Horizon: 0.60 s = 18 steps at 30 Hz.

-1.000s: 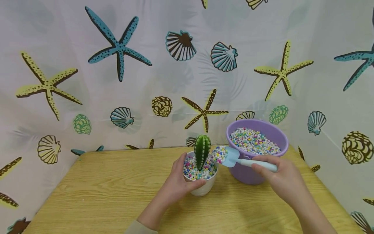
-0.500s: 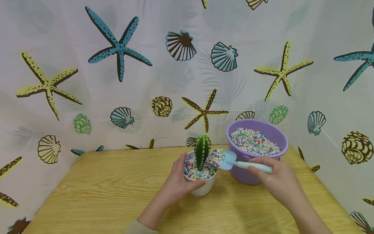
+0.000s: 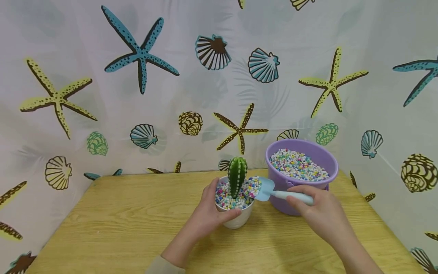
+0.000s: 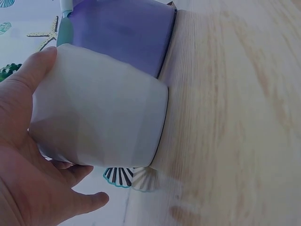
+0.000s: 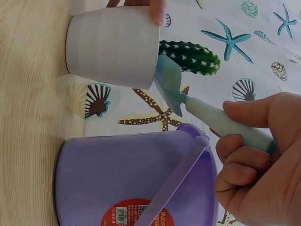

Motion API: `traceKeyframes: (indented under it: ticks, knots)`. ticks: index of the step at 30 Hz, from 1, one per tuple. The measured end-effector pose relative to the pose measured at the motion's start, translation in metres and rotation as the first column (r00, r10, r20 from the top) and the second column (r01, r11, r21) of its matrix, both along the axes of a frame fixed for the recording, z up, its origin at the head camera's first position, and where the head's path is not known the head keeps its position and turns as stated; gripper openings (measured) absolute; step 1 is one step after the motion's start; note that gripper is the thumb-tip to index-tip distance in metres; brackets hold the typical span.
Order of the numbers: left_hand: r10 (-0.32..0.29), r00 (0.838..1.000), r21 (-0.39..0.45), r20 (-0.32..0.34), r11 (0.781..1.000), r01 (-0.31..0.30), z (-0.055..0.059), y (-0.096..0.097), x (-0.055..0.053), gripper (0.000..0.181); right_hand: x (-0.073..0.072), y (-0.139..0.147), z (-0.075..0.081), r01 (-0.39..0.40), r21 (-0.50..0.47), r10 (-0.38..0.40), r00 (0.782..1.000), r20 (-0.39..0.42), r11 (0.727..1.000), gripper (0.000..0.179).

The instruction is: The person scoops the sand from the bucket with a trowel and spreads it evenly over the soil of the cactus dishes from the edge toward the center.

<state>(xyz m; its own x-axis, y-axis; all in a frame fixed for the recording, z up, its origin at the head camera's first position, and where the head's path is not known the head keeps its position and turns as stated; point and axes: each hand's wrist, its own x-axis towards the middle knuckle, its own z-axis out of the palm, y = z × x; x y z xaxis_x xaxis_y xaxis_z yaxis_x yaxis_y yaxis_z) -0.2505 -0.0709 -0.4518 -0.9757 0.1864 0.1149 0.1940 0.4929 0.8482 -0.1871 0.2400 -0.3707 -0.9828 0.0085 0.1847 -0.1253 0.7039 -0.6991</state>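
A white pot (image 3: 236, 220) stands on the table, holding a green cactus (image 3: 237, 177) among multicoloured beads (image 3: 226, 198). My left hand (image 3: 209, 219) grips the pot from its left side, thumb along the near rim and fingers round the far side. My right hand (image 3: 323, 209) grips the pale handle of a light blue hand trowel (image 3: 267, 189). The blade is heaped with beads and reaches over the pot's right rim, its tip close beside the cactus. In the right wrist view, the trowel (image 5: 169, 80) meets the rim of the pot (image 5: 113, 47), fingers curled round its handle.
Right of the pot stands a purple bucket (image 3: 284, 203) filled with similar beads (image 3: 295, 164), its handle hanging down and a red label (image 5: 136, 212) on its side. Behind the wooden table (image 3: 130, 220) hangs a curtain (image 3: 164, 91) printed with starfish and shells.
My right hand has moved the trowel leftward and slightly down, so its loaded blade now overlaps the pot's rim. The left hand keeps its hold on the pot.
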Motion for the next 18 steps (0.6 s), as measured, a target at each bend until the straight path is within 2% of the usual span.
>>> traceKeyframes:
  ticks: [12,18]
  knots:
    - [0.042,0.999,0.013,-0.019,0.999,-0.042,0.0012,0.0024,0.0023,0.124,0.0009,-0.0063,-0.0024,-0.007,0.081,0.014,0.996,-0.086,0.997,0.032]
    - [0.064,0.997,0.020,-0.036,0.998,-0.063,0.0014,0.0059,0.0045,0.122,0.0023,-0.0083,-0.0037,-0.002,0.100,0.012,0.995,-0.099,0.995,0.031]
